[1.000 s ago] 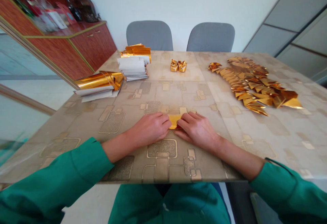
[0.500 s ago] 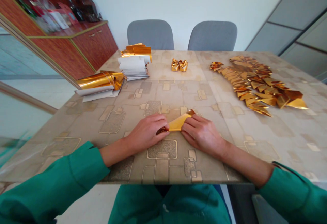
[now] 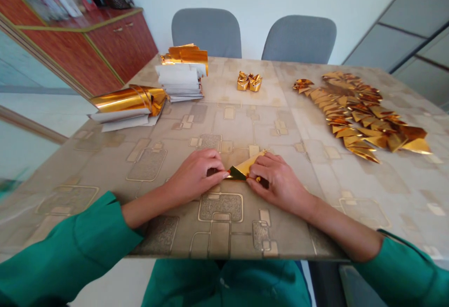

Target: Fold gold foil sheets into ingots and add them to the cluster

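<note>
A small sheet of gold foil paper (image 3: 249,163), partly folded, lies on the patterned tablecloth between my hands. My left hand (image 3: 196,174) pinches its left end between thumb and fingers. At the other end, my right hand (image 3: 277,178) grips the foil with curled fingers, hiding part of it. A dark triangular face shows near the lower edge, between my fingertips.
Folded gold foil pieces (image 3: 361,110) spread over the table's right side. A crumpled gold foil shape (image 3: 249,81) sits at the back middle. On the left are a gold foil bundle (image 3: 129,101) and a white-backed paper stack (image 3: 180,80). Two grey chairs (image 3: 206,31) stand behind.
The foil's lower left part has been turned over, and a dark triangular face shows now. My left hand has moved slightly left. The whole view has shifted a little.
</note>
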The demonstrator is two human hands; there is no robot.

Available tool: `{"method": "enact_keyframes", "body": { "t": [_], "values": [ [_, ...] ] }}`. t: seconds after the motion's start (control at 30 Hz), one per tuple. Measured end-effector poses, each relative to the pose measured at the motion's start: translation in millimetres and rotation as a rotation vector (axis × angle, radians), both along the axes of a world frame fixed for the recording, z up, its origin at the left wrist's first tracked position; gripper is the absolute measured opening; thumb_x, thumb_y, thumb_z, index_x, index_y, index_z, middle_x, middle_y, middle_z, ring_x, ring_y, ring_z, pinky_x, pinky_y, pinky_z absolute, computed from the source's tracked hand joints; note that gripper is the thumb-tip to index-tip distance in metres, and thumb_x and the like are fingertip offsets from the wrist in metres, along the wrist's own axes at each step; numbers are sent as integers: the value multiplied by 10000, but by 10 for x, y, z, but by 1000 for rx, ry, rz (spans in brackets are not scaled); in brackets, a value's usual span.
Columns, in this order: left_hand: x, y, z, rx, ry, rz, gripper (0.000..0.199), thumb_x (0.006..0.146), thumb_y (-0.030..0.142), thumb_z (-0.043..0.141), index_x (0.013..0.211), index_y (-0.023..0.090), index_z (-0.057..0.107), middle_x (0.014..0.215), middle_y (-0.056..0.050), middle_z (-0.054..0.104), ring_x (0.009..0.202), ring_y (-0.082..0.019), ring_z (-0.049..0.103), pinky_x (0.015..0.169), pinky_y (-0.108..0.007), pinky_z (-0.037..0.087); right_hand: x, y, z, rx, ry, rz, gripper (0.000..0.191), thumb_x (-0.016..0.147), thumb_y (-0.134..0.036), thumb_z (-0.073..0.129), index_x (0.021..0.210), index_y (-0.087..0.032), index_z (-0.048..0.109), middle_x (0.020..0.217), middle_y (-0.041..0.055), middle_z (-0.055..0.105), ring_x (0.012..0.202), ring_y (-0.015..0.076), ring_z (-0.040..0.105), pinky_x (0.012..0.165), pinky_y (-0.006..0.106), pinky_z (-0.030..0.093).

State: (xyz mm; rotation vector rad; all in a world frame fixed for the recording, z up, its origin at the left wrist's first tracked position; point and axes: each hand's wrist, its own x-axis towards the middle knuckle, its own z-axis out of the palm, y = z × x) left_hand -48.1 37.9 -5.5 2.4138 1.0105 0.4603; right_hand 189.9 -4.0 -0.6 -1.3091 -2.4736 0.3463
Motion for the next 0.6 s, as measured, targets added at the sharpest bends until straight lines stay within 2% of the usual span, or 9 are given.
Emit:
{"method": "enact_keyframes", "body": {
  "t": [0.17, 0.33, 0.47, 0.6],
  "values": [
    [21, -15, -30, 79, 82, -6, 227, 952, 311, 561, 813, 163, 664, 903, -41, 601, 898, -201, 543, 807, -346, 393, -34, 9, -25, -51, 67, -71, 326, 948, -419, 547, 727, -184, 602, 756, 34, 592, 791, 185, 497, 749, 325, 322],
    [77, -41, -3, 168, 207, -18, 242, 958, 327, 541, 809, 160, 632, 900, -50, 589, 879, -213, 527, 792, -365, 378, -77, 17, -88, -55, 68, -129, 326, 962, -343, 545, 677, -188, 578, 736, 21, 584, 788, 180, 491, 755, 327, 305],
    [107, -54, 14, 202, 260, 1, 230, 950, 312, 550, 795, 156, 615, 884, -57, 580, 867, -221, 518, 765, -363, 373, -111, -4, -85, -47, 74, -167, 311, 944, -358, 573, 680, -194, 590, 739, 21, 587, 797, 193, 486, 755, 336, 292],
    [115, -57, 6, 238, 294, 18, 237, 951, 317, 548, 784, 160, 606, 878, -58, 579, 849, -221, 514, 747, -361, 366, -137, -15, -84, -20, 53, -190, 271, 902, -291, 621, 655, -189, 575, 728, 18, 578, 795, 198, 481, 754, 339, 283]
  ]
}}
